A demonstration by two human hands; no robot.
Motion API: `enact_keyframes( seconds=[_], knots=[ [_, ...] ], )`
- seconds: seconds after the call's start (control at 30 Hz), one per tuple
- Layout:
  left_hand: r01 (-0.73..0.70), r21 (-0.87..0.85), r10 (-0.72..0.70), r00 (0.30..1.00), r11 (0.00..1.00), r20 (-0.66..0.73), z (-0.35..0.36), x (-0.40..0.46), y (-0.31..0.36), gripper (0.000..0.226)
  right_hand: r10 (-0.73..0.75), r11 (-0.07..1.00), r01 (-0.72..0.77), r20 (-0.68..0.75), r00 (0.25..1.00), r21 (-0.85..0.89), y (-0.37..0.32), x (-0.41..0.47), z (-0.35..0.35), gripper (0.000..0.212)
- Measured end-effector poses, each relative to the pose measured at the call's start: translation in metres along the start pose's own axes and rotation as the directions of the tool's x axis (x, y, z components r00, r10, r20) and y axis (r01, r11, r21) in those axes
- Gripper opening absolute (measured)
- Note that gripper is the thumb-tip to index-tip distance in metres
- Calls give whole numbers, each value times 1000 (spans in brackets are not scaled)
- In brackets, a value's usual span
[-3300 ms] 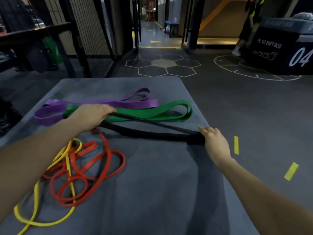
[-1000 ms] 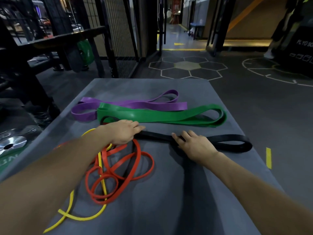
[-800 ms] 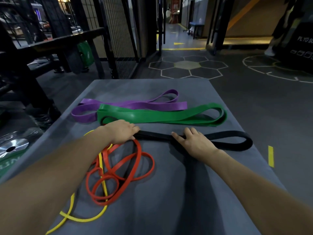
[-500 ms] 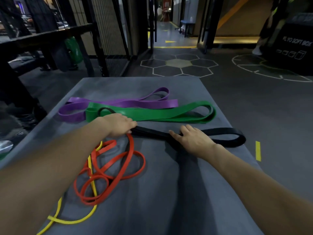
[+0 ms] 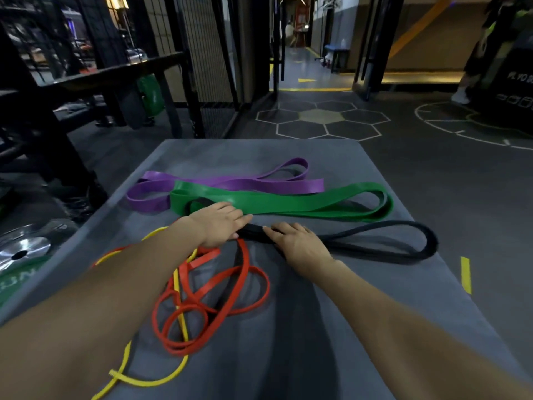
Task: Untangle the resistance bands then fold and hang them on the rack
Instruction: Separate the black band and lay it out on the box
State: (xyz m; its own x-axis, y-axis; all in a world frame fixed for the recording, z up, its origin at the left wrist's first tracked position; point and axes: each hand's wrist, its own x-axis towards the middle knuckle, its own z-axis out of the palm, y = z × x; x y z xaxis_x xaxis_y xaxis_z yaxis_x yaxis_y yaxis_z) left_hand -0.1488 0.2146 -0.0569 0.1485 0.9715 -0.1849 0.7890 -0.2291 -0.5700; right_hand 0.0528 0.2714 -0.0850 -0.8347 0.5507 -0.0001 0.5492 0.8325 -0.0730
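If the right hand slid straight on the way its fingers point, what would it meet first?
Most likely the left hand: the right hand lies on the black band, its fingers aimed up-left at the left fingertips, with only a small gap between.

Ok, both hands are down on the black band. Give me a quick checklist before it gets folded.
1. Black band free of the other bands: ok, it lies apart in front of the green band.
2. Left hand on it: ok, fingers flat.
3. Right hand on it: ok, fingers flat.
4. Band lying without twist: cannot tell, the hands cover the middle.
5. Red band and yellow band untangled: not ok, still interlaced.
6. Rack within reach: cannot tell.
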Motion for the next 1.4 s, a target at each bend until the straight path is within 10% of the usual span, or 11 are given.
enact_keyframes(
  seconds=[0.27,0.53,0.77,0.93,1.13,1.4],
  knots=[
    [143,-38,-148,960,989,-238,24,-38,-29,44,74,997,-74,-23,997,-7,-7,4,2,52],
    [204,-58,-205,979,977,-5,28,-21,-18,46,65,997,-64,13,998,-29,-7,3,-1,56],
    [124,-203,-172,955,971,-241,13,-41,-14,59,30,997,-32,-25,999,-75,-2,3,1,57],
    [190,-187,-191,982,964,15,10,-47,-10,65,54,990,-55,-9,998,-130,-8,1,-2,55],
    [42,-360,-245,805,932,-541,-1,-59,17,32,50,974,-49,-1,999,-222,-13,7,-6,52],
    [321,-444,-369,929,836,-24,-28,-50,50,69,68,968,-66,1,998,-242,-23,12,-14,40]
  ],
)
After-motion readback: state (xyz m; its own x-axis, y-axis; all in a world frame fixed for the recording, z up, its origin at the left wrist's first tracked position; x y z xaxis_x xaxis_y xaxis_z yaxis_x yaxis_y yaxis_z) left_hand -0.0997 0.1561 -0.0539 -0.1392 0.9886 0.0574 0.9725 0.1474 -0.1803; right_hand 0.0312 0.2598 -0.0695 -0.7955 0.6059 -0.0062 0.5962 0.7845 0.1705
